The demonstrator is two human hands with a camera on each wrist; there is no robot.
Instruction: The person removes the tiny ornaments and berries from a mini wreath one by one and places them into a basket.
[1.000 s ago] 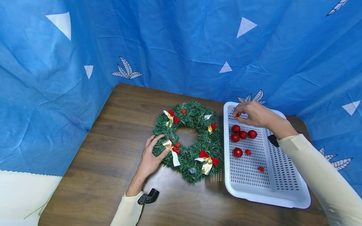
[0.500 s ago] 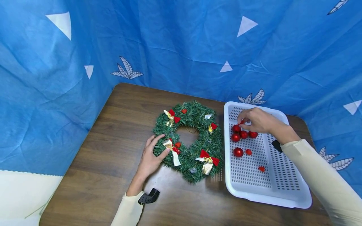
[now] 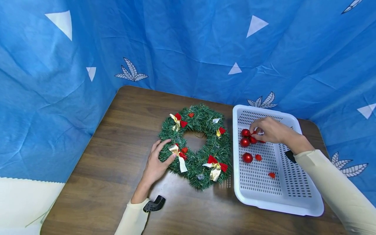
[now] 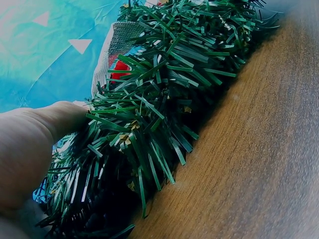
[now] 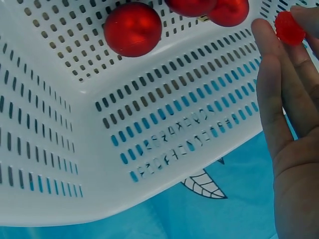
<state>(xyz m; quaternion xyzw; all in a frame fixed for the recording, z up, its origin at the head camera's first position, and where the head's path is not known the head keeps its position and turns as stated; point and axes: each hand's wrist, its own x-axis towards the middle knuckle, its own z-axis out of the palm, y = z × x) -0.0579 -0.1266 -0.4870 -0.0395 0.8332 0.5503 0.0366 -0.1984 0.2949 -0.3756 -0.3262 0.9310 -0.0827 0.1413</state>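
A green Christmas wreath (image 3: 192,166) lies on the table, trimmed with gold-and-red bows (image 3: 215,168) and small red pieces. My left hand (image 3: 154,166) grips its near left side, the thumb at a bow and the fingers over the tinsel. In the left wrist view the thumb (image 4: 62,119) presses into the green strands. Over the white basket (image 3: 237,182), my right hand (image 3: 273,132) pinches a small bumpy red ornament (image 5: 289,28) between thumb and fingers. Shiny red balls (image 3: 247,158) lie beneath and beside that hand, some partly hidden by it.
Two small red pieces, one near a ball (image 3: 258,157) and another farther forward (image 3: 272,175), lie on the basket floor. The basket stands right of the wreath on the wooden table (image 3: 117,156). A blue patterned curtain (image 3: 188,42) hangs along the table's back and sides.
My right hand has moved toward me and slightly right within the basket, from its far end to over the red balls, still pinching the small red ornament. The left hand has stayed on the wreath.
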